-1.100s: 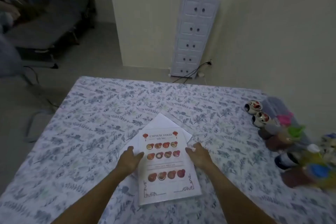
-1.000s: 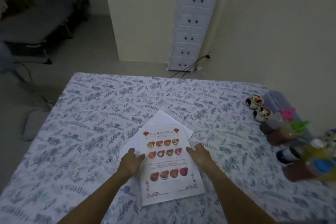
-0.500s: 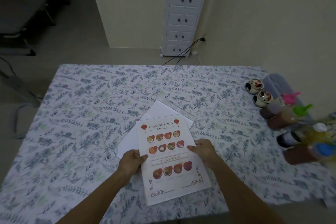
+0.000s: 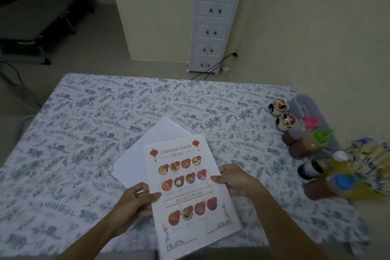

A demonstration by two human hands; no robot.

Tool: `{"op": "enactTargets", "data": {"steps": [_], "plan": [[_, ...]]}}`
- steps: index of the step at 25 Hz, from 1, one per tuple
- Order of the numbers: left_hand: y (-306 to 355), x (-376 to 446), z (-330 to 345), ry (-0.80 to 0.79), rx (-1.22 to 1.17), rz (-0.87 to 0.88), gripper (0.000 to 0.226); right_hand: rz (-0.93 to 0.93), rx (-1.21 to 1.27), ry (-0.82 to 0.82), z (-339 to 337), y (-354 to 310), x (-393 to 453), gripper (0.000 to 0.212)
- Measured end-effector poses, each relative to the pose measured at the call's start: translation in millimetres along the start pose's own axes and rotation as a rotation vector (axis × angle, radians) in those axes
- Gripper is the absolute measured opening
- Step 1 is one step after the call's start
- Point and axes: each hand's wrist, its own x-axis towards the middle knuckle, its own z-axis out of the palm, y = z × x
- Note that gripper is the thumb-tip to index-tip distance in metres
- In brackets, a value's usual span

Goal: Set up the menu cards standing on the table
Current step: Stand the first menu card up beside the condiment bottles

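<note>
Head view. You hold the menu card [image 4: 191, 192] by its two long edges, printed face up, over the near middle of the table [image 4: 73, 133]. Your left hand [image 4: 132, 202] pinches the left edge, thumb on the face, fingers curled beneath. Your right hand [image 4: 234, 179] grips the right edge the same way, thumb tip on top. White sheets [image 4: 137, 158] lie flat under the card's far end. Sauce bottles [image 4: 312, 143] and two small jars [image 4: 282, 114] stand at the right edge.
</note>
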Motion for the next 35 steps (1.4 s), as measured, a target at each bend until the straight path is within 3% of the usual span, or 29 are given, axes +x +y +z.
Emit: {"op": "enactTargets", "data": {"steps": [3, 16, 20, 35], "plan": [[-5, 4, 39, 0.01, -0.009, 0.041, 0.026, -0.036, 0.026, 0.007, -38, 5, -6, 0.012], [43, 94, 182, 0.199, 0.175, 0.464, 0.02, -0.447, 0.121, 0.408, -161, 15, 2, 0.029], [44, 109, 196, 0.219, 0.169, 0.455, 0.022, -0.458, 0.129, 0.478, -170, 23, 10, 0.035], [46, 120, 196, 0.207, 0.244, 0.421, 0.019, -0.46, -0.002, 0.587, -165, 23, 11, 0.021]]}}
